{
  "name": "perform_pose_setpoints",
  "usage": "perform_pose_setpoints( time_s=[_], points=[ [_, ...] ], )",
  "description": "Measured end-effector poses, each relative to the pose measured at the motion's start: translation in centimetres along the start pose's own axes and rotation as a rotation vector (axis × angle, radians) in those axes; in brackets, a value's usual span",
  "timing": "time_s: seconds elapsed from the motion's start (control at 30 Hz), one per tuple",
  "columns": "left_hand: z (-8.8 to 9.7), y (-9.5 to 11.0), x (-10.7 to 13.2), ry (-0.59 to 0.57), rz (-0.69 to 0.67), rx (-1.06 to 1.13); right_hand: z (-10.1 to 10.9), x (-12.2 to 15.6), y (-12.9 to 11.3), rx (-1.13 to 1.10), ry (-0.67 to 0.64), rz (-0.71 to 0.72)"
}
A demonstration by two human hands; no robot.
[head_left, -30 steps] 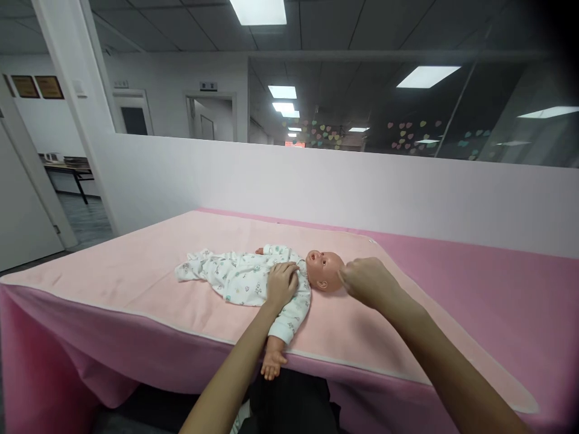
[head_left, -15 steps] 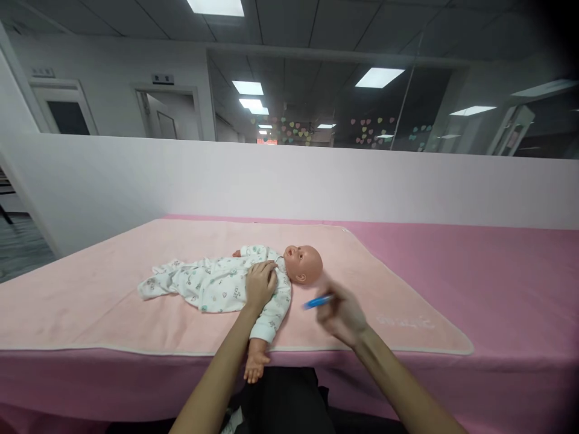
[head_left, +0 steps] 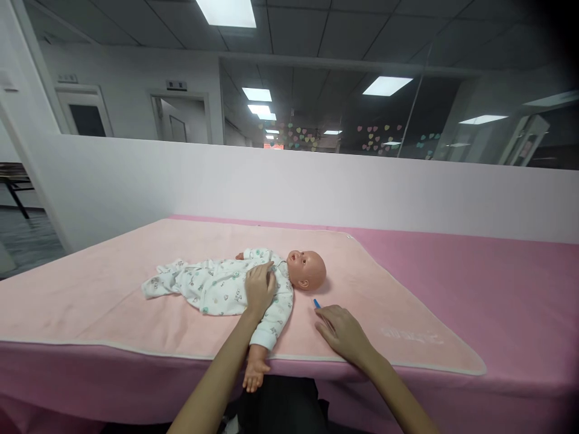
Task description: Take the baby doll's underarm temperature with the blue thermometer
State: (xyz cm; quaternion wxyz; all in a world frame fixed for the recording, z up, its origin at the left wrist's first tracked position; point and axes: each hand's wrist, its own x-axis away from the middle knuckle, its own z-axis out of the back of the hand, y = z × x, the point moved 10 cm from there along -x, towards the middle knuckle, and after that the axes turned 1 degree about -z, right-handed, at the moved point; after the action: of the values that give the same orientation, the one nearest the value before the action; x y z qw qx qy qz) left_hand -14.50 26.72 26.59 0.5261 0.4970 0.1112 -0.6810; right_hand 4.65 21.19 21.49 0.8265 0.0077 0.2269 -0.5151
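Note:
A baby doll point(head_left: 217, 286) in a white patterned sleepsuit lies on its back, its bare head point(head_left: 307, 270) to the right. My left hand point(head_left: 261, 288) rests flat on the doll's chest, fingers extended. One doll arm point(head_left: 277, 316) points toward me, its hand point(head_left: 256, 369) hanging over the front edge. My right hand point(head_left: 346, 331) is lowered onto the blanket below the doll's head, with thumb and fingers apart. A slim blue pen-like stick point(head_left: 316, 303) shows just beyond those fingertips; its other end is hidden under them.
A peach blanket point(head_left: 113, 301) with a pale border lies over a pink-covered table point(head_left: 497, 301). Behind it stands a low white partition point(head_left: 316, 187) below glass. On the left, a dark-legged piece of furniture point(head_left: 15, 193) stands past the partition's end.
My right hand has come down to the blanket, its fingers loosening around the blue stick, which now shows less. My left hand stays on the doll's chest. The view has shifted slightly.

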Motion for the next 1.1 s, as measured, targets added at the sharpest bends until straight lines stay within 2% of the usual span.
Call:
perform_pose_setpoints(
  time_s=[0.1,0.23,0.33,0.43,0.53,0.63,0.73,0.8,0.9,1.1],
  points=[
    [0.6,-0.6,0.0,0.070,0.053,-0.097,-0.8,0.3,0.8,-0.032,-0.083,0.006],
    [0.5,-0.8,0.0,0.080,0.059,-0.174,-1.7,0.4,1.8,-0.086,-0.165,-0.021],
    [0.2,-0.6,-0.1,0.068,0.044,-0.190,-0.4,-0.3,1.3,-0.178,-0.016,-0.061],
    [0.0,-0.4,-0.2,0.055,0.031,-0.199,1.6,-2.5,-1.7,-0.299,0.175,-0.003],
    [-0.1,-0.3,-0.2,0.034,0.007,-0.194,2.6,-6.5,-5.9,-0.386,0.309,0.132],
    [-0.3,-0.2,0.0,0.015,-0.031,-0.177,1.9,-11.0,-8.6,-0.488,0.417,0.193],
    [-0.5,-0.6,0.1,0.011,-0.023,-0.205,-0.1,-14.0,-8.4,-0.575,0.503,0.114],
    [-0.6,-0.8,0.1,-0.002,-0.004,-0.220,-1.4,-14.6,-7.7,-0.614,0.543,0.056],
    [-0.4,-0.8,0.1,-0.014,0.032,-0.184,-2.1,-14.0,-7.1,-0.622,0.583,0.051],
    [0.4,-0.6,0.2,-0.006,0.085,-0.044,-1.1,-12.3,-6.5,-0.579,0.694,0.054]
  ],
)
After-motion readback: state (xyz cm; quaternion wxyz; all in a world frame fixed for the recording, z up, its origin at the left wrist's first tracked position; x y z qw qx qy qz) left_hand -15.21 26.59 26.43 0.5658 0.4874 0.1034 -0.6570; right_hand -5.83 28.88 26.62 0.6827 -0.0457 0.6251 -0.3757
